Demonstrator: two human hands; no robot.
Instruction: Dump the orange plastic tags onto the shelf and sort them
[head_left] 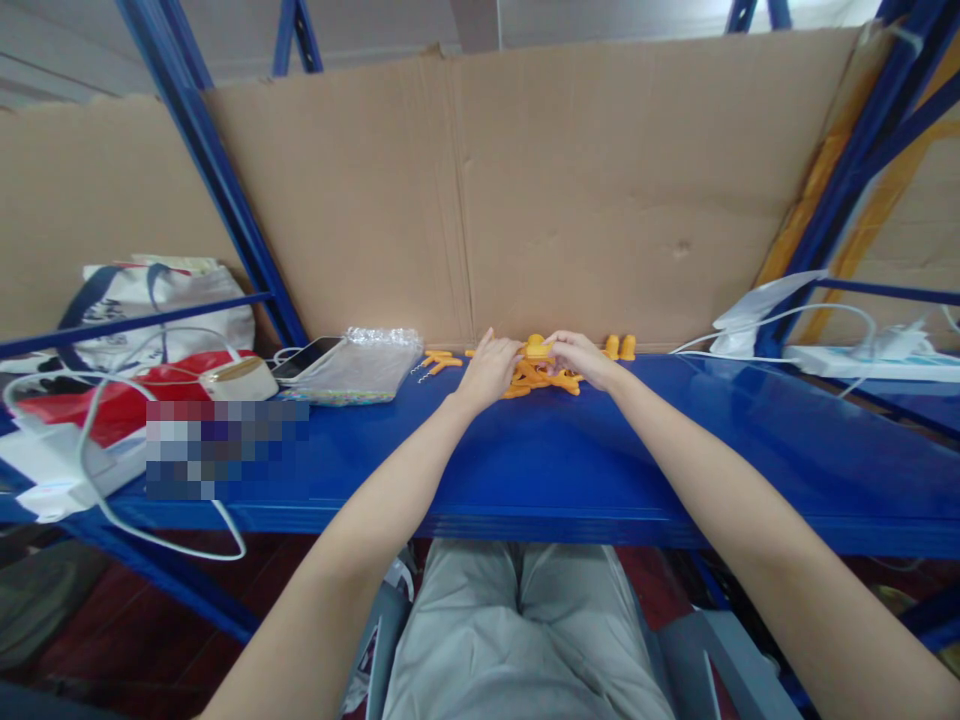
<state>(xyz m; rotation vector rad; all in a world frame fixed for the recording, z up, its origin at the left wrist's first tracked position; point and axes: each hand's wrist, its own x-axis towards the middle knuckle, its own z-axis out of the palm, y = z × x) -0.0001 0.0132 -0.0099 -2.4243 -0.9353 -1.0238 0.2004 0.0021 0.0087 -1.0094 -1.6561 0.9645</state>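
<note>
Both my hands reach to the far side of a blue shelf (525,470). My left hand (491,368) and my right hand (581,358) pinch a small orange plastic piece (535,347) between their fingertips, one hand on each side. It sits just above a pile of small orange parts (541,378) on the shelf. More loose orange pieces (441,360) lie to the left of my left hand. Two upright orange pieces (620,347) stand right of my right hand, against the cardboard.
A cardboard sheet (570,190) backs the shelf. A clear plastic bag (360,365), a phone (304,357) and a tape roll (240,378) lie to the left, with a white charger and cables (52,470). A power strip (862,358) lies at the right. Blue rack posts (217,180) stand on both sides.
</note>
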